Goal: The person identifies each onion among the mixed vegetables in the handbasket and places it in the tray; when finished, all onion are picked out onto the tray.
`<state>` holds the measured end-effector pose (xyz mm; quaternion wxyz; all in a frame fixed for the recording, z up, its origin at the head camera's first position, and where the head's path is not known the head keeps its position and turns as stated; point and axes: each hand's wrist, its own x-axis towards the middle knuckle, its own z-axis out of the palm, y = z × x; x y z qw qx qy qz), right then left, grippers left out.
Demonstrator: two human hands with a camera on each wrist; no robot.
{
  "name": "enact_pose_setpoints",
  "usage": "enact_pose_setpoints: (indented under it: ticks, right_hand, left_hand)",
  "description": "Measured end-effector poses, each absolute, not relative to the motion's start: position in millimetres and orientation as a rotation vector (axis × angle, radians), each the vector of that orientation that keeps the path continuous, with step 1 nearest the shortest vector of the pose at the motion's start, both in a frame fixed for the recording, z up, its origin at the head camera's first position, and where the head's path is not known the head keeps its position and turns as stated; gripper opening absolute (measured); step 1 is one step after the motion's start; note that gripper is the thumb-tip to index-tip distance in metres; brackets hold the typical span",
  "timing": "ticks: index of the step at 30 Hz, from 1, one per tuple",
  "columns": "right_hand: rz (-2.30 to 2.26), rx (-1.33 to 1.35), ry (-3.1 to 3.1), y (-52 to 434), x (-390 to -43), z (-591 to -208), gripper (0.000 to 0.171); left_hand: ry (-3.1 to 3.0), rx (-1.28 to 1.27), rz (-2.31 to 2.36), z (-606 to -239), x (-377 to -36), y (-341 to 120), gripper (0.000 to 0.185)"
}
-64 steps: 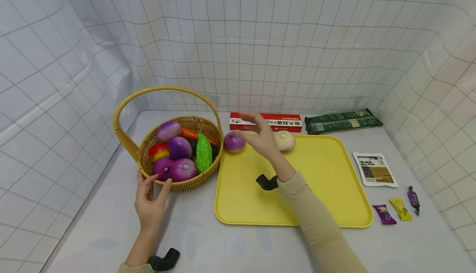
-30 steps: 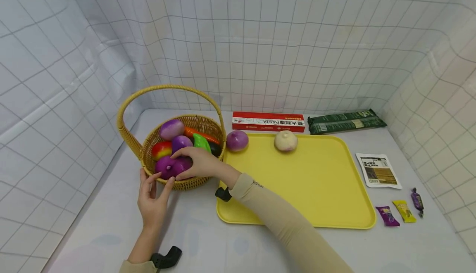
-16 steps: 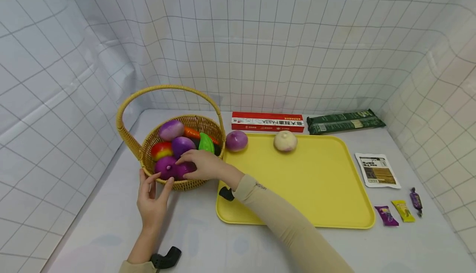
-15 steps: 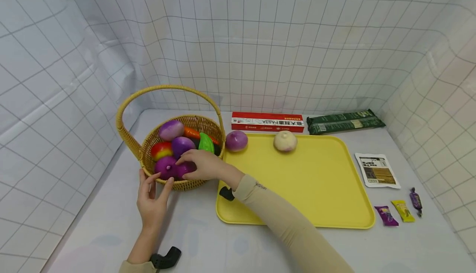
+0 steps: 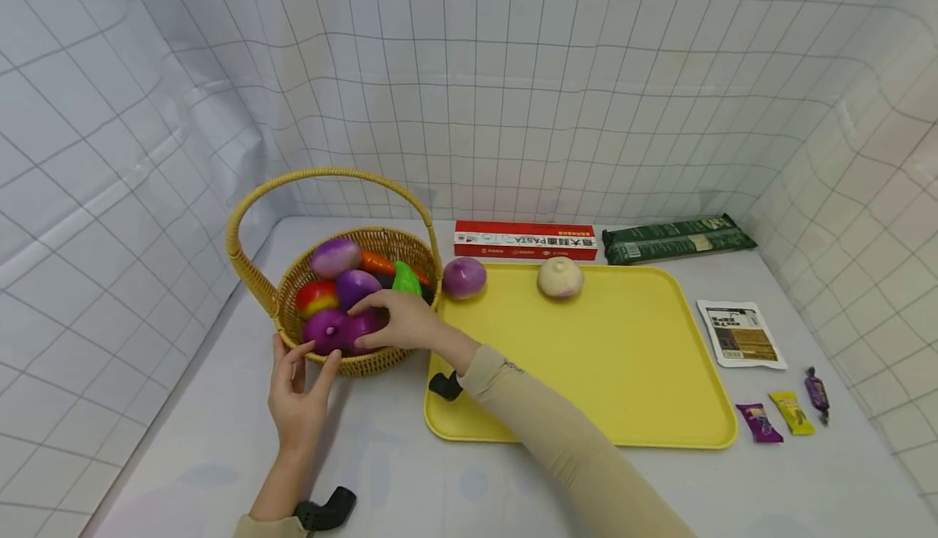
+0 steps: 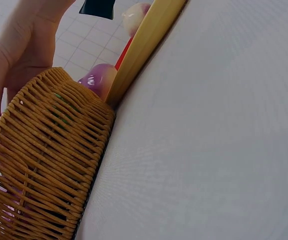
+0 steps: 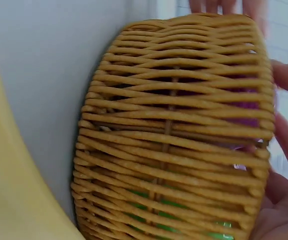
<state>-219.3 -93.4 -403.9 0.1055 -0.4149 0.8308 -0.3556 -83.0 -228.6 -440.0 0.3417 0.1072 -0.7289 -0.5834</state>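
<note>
A wicker basket [image 5: 364, 362] with a tall handle stands left of a yellow tray [image 5: 586, 375]. It holds purple onions, a red-yellow fruit, a carrot and a green gourd. My right hand [image 5: 398, 322] reaches into its front part, fingers and thumb curled round a purple onion [image 5: 361, 327]. My left hand [image 5: 296, 387] lies on the table with straight fingers touching the basket's front wall. The right wrist view shows the basket wall [image 7: 178, 135] up close, purple showing through the weave.
A purple onion [image 5: 464, 277] and a white onion [image 5: 560, 277] sit at the tray's far edge. Behind lie a red pasta box [image 5: 523, 241] and a green packet [image 5: 674, 237]. A white sachet [image 5: 740, 333] and three candies [image 5: 791, 413] lie right of the tray.
My right hand left the tray's far edge, crossed to the basket and closed round the front purple onion. In the last half second little has moved. The left hand has stayed at the basket.
</note>
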Motion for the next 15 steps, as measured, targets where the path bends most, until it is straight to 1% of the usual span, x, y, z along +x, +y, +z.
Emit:
enact_pose_setpoints:
  ticks: [5, 9, 12, 15]
  right_hand:
    - [-1.384, -1.118, 2.238, -78.5, -227.2, -406.4, 0.046]
    - [-1.647, -0.994, 2.003, -61.6, -228.2, -403.5, 0.046]
    - [-1.78, -0.907, 1.835, -42.8, -229.6, -400.9, 0.047]
    - [-1.88, -0.879, 1.739, -18.2, -233.8, -401.0, 0.051]
  left_hand:
    - [-1.887, 0.279, -1.529, -440.3, -84.0, -228.2, 0.036]
    - [-1.884, 0.289, -1.53, -456.4, -89.2, -237.3, 0.036]
    - [-1.884, 0.294, -1.52, -468.8, -92.9, -244.0, 0.036]
    - [-1.888, 0.304, -1.511, -469.0, -92.6, -244.5, 0.036]
